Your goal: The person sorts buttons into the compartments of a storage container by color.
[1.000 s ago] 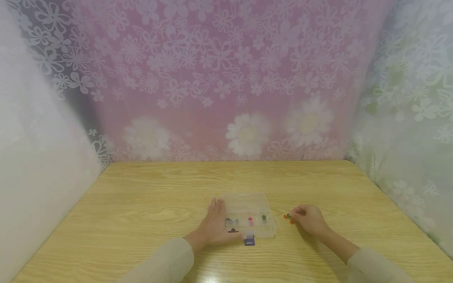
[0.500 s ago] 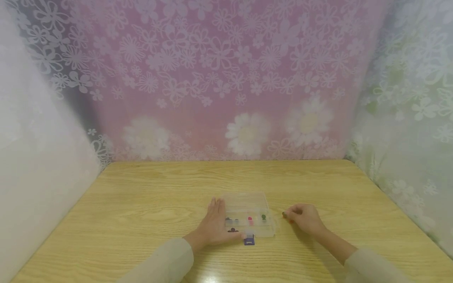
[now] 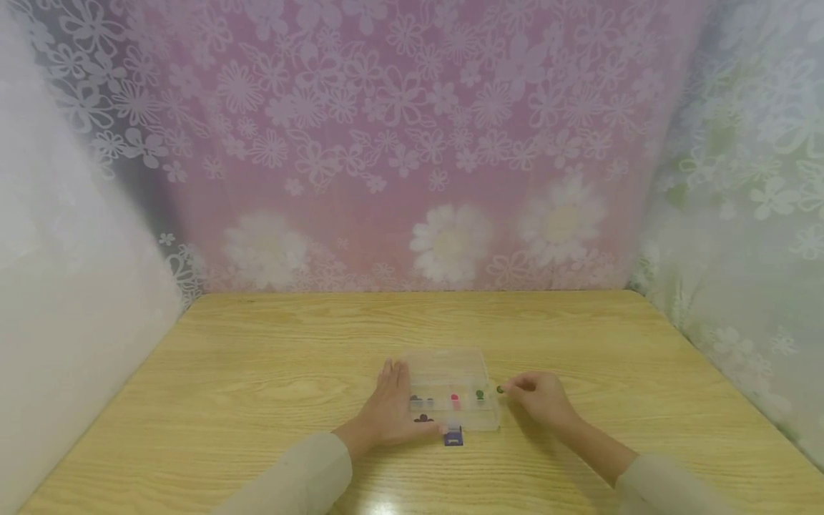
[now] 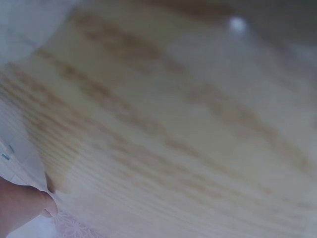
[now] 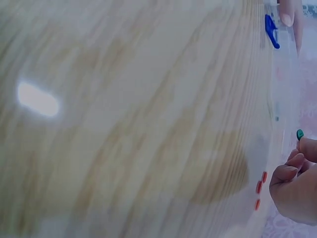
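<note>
A clear plastic compartment box [image 3: 473, 422] sits on the table with its lid raised at the back. My left hand [image 3: 389, 413] rests against its left side, fingers straight and thumb along the front edge near the blue latch [image 3: 453, 437]. Between thumb and fingertips, my right hand [image 3: 543, 398] pinches a small green button [image 3: 500, 390] just off the box's right side. In the right wrist view the same green button [image 5: 300, 134] shows above the right hand [image 5: 296, 186]. Inside the box lie pink [image 3: 455, 400], green [image 3: 479, 395] and dark purple buttons [image 3: 423, 419].
Several red-orange buttons [image 5: 259, 187] lie on the wood-grain table [image 3: 257, 386] beside the right hand; in the head view that hand hides them. Floral curtains [image 3: 412, 143] hang behind and at the sides. The left wrist view is blurred, mostly tabletop.
My right hand has picked the green button up from beside the orange ones and carried it left toward the box. My left hand stays put.
</note>
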A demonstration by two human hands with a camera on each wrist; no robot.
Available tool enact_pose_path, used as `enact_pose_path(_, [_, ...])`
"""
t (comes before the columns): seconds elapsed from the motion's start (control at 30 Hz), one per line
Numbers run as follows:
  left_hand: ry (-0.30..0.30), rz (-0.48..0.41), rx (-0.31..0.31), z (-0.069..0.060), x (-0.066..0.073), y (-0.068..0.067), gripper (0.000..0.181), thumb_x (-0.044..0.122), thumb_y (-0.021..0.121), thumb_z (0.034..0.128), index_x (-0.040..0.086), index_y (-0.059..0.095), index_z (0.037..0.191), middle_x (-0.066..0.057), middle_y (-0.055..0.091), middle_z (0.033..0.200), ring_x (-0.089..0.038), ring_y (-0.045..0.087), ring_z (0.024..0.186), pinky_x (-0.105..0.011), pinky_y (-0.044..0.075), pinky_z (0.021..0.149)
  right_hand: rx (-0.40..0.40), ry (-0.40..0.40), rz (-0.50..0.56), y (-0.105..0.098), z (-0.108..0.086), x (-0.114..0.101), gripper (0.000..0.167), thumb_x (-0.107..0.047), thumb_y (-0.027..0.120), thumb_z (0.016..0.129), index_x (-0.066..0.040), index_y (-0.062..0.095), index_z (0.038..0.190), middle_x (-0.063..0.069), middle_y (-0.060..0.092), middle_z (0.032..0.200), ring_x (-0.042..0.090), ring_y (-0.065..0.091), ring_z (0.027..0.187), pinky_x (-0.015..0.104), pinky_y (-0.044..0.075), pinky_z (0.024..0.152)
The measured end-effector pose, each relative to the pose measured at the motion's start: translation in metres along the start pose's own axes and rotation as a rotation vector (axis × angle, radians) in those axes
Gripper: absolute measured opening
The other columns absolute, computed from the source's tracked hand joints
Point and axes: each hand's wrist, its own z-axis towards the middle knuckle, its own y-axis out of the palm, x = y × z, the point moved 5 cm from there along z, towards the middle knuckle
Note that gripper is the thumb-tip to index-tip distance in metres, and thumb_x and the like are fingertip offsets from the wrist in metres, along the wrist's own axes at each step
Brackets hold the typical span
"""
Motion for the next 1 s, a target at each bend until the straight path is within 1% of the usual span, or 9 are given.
enact_pose_path(0.17, [-0.002, -0.004, -0.004, 0.000, 0.000, 0.001, 0.119, 0.069, 0.061, 0.0722, -0.009, 0.007, 0.144, -0.028, 0.009, 0.152, -0.042, 0.001, 0.142, -0.049, 0.012, 0.116, -0.001, 0.035, 0.034, 0.005, -0.001, -0.007, 0.016, -0.010, 0.060, 0.087, 0.004, 0.068, 0.089, 0.015, 0.069, 0.092, 0.022, 0.061, 0.089, 0.038, 0.051, 0.079])
enact_pose_path(0.23, [-0.003, -0.002, -0.003, 0.000, 0.000, 0.000, 0.119, 0.069, 0.061, 0.0720, -0.009, 0.007, 0.144, -0.028, 0.009, 0.152, -0.042, 0.001, 0.142, -0.049, 0.012, 0.116, -0.006, 0.040, 0.030, 0.007, -0.001, -0.009, 0.015, -0.010, 0.059, 0.088, 0.003, 0.068, 0.089, 0.014, 0.069, 0.092, 0.021, 0.060, 0.088, 0.038, 0.051, 0.079])
enact_pose_path(0.4, [-0.006, -0.007, -0.006, 0.000, 0.000, 0.000, 0.118, 0.068, 0.061, 0.0723, -0.009, 0.008, 0.144, -0.028, 0.009, 0.152, -0.042, 0.001, 0.142, -0.049, 0.013, 0.116, -0.013, 0.020, 0.039, 0.013, 0.000, -0.014, 0.013, -0.009, 0.060, 0.086, 0.002, 0.068, 0.087, 0.014, 0.070, 0.091, 0.024, 0.062, 0.089, 0.040, 0.052, 0.081])
enact_pose_path(0.57, [-0.008, -0.010, -0.003, 0.000, 0.001, -0.001, 0.119, 0.069, 0.061, 0.0718, -0.009, 0.008, 0.144, -0.029, 0.009, 0.152, -0.042, 0.001, 0.142, -0.049, 0.013, 0.116, -0.004, -0.010, 0.024, 0.019, 0.001, -0.019, 0.011, -0.007, 0.063, 0.085, 0.003, 0.068, 0.083, 0.011, 0.069, 0.085, 0.020, 0.062, 0.083, 0.037, 0.053, 0.076])
enact_pose_path(0.7, [-0.011, -0.013, 0.002, 0.000, 0.000, -0.001, 0.119, 0.068, 0.062, 0.0711, -0.009, 0.008, 0.144, -0.029, 0.009, 0.152, -0.042, 0.002, 0.142, -0.049, 0.013, 0.116, 0.010, -0.031, 0.003, 0.022, 0.002, -0.020, 0.008, -0.004, 0.064, 0.083, 0.002, 0.069, 0.080, 0.009, 0.069, 0.081, 0.016, 0.060, 0.078, 0.029, 0.051, 0.069])
enact_pose_path(0.83, [-0.013, -0.018, 0.000, 0.000, 0.000, 0.000, 0.120, 0.068, 0.062, 0.0711, -0.009, 0.008, 0.144, -0.029, 0.009, 0.152, -0.042, 0.001, 0.142, -0.049, 0.013, 0.116, -0.001, -0.051, 0.016, 0.024, 0.003, -0.019, 0.008, -0.003, 0.064, 0.083, 0.002, 0.068, 0.079, 0.008, 0.068, 0.079, 0.012, 0.056, 0.073, 0.021, 0.046, 0.061])
enact_pose_path(1.0, [-0.010, -0.010, 0.000, 0.000, 0.000, 0.000, 0.119, 0.068, 0.062, 0.0714, -0.010, 0.008, 0.144, -0.029, 0.010, 0.152, -0.042, 0.002, 0.142, -0.049, 0.013, 0.116, -0.045, -0.058, 0.034, 0.026, 0.002, -0.019, 0.008, -0.004, 0.063, 0.084, 0.002, 0.068, 0.081, 0.008, 0.068, 0.082, 0.013, 0.054, 0.075, 0.019, 0.044, 0.059])
